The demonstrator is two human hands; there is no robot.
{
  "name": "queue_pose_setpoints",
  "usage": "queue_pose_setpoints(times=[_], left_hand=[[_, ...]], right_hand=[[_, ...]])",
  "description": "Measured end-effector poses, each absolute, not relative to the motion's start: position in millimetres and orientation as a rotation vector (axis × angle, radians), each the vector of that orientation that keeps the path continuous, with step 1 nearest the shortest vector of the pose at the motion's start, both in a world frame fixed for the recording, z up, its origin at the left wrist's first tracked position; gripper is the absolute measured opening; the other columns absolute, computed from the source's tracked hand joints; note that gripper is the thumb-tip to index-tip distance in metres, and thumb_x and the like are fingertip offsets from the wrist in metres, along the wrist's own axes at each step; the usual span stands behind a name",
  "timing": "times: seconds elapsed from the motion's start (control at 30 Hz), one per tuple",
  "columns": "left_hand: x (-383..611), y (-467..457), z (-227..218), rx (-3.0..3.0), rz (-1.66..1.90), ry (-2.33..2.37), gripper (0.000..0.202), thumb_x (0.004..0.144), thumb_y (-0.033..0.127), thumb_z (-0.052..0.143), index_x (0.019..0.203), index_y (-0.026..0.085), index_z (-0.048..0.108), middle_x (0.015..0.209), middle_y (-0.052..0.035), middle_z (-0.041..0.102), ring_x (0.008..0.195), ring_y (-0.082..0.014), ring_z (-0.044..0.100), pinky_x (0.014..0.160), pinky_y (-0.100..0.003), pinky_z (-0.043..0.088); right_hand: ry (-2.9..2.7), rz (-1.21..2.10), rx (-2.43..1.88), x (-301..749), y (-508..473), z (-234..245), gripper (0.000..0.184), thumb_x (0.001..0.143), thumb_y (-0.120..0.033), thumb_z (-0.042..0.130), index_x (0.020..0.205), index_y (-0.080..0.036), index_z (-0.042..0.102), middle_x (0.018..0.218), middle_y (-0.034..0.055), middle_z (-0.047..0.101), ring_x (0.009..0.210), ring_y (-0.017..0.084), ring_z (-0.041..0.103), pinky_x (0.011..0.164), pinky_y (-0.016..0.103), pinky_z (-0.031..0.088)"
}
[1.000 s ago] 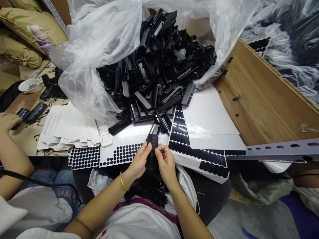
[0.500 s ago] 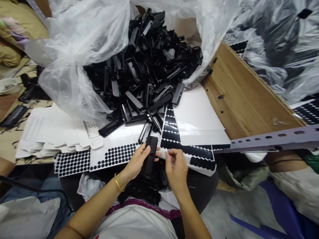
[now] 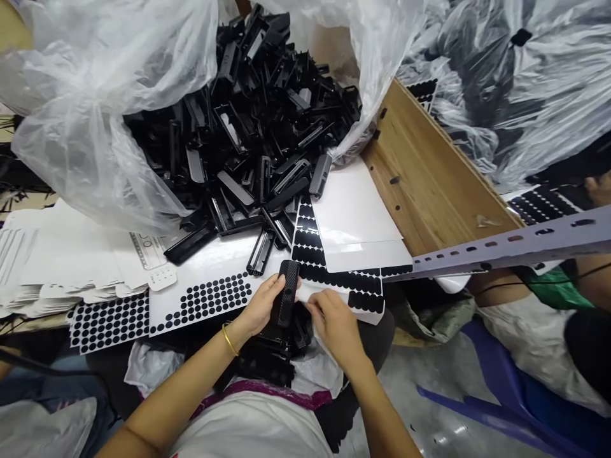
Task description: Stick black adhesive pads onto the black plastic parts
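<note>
My left hand (image 3: 260,306) is closed around a narrow black plastic part (image 3: 287,294) with a carbon-fibre-like textured face, held upright near the table's front edge. Just right of it, my right hand (image 3: 338,326) has its thumb and fingertips pinched together; whatever they hold is too small to make out. Under and beside the hands lie a white sheet with round black stickers (image 3: 214,296) and more sheets of black dots (image 3: 308,245). A large heap of similar black parts (image 3: 267,121) spills out of a clear plastic bag (image 3: 109,146) beyond them. More black parts (image 3: 265,369) lie in my lap.
A stack of white cards (image 3: 90,254) stands on the left. White sheets (image 3: 356,216) lie at the right, beside a wooden panel (image 3: 439,172) and a perforated metal rail (image 3: 515,245). Another person's knee and a blue-purple stool (image 3: 506,369) are at the far right.
The view has shifted to the right. My left hand has turned the black part so its textured face shows more fully. My right hand stays pinched, close beside it.
</note>
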State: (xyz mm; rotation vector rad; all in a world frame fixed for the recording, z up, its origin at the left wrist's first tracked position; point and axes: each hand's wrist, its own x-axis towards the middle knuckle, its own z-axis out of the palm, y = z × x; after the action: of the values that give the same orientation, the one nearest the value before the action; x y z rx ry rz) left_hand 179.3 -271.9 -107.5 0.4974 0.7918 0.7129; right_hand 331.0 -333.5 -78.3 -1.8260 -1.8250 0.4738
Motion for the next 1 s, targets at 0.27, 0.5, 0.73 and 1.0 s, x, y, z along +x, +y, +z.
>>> queue_pose_setpoints(times=[0.27,0.5,0.73,1.0], left_hand=[[158,-274,-89,0.469,0.668,0.732,0.035,0.08,0.029,0.062,0.112,0.021,0.054,0.111,-0.008,0.065,0.094,-0.0203,0.064,0.08,-0.036,0.053],[151,-275,-86,0.478,0.641,0.745,0.047,0.076,0.027,0.066,0.12,0.025,0.052,0.102,-0.0045,0.066,0.077,-0.0136,0.064,0.066,-0.024,0.051],[148,-277,-91,0.498,0.628,0.761,0.054,0.076,0.029,0.066,0.127,0.026,0.048,0.091,-0.0025,0.065,0.071,-0.0105,0.059,0.066,-0.023,0.046],[148,-279,-89,0.48,0.645,0.779,0.054,0.075,0.029,0.068,0.125,0.027,0.05,0.08,0.0002,0.063,0.071,-0.0114,0.057,0.066,-0.023,0.045]], right_hand=[[-0.923,1.256,-1.486,306,-308,-66,0.022,0.077,-0.04,0.057,0.072,-0.02,0.05,0.06,-0.0037,0.048,0.049,0.009,0.039,0.046,0.022,0.032],[-0.793,1.496,-1.415,289,-303,-68,0.027,0.072,-0.042,0.062,0.067,-0.019,0.049,0.055,-0.0059,0.045,0.045,0.006,0.031,0.041,0.019,0.027],[-0.78,1.488,-1.421,279,-312,-76,0.027,0.072,-0.044,0.062,0.068,-0.02,0.05,0.055,-0.0066,0.041,0.048,0.008,0.035,0.044,0.019,0.035],[-0.967,1.376,-1.5,277,-312,-77,0.022,0.076,-0.039,0.056,0.067,-0.02,0.05,0.058,-0.0045,0.044,0.052,0.01,0.043,0.048,0.022,0.041]])
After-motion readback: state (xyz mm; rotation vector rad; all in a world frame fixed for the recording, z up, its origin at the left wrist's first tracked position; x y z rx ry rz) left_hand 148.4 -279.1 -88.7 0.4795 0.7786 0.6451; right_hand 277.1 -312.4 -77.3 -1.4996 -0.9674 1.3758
